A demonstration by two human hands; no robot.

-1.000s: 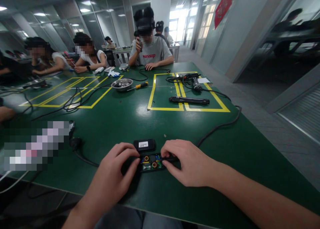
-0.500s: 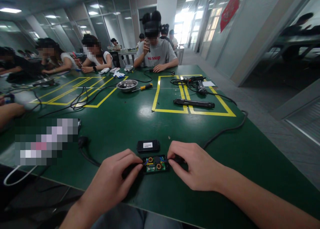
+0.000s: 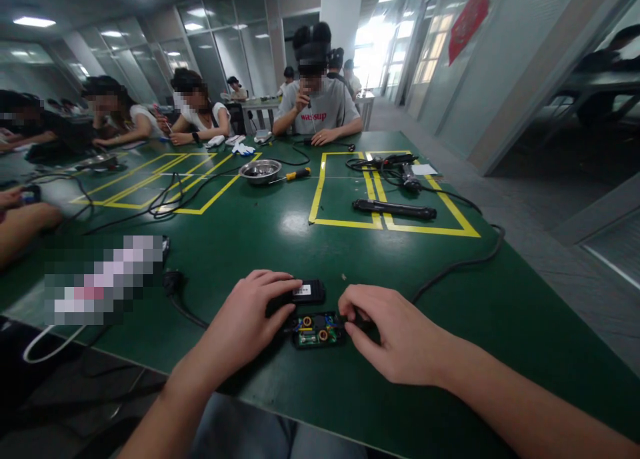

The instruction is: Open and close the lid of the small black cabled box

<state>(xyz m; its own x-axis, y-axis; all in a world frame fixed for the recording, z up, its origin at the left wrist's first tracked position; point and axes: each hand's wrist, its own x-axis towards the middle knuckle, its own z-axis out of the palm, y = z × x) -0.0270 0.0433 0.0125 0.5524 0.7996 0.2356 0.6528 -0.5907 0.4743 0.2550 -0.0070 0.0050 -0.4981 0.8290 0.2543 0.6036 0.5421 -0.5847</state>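
One circuit case [image 3: 316, 331] lies between left fingers [image 3: 280, 286], parted at the lid [image 3: 313, 291], and right fingers [image 3: 356, 337], pinching cable [image 3: 457, 265].

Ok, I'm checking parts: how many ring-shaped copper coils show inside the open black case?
2: the left coil sits toward the case's far edge; the right coil sits nearer the person. Others may be hidden.
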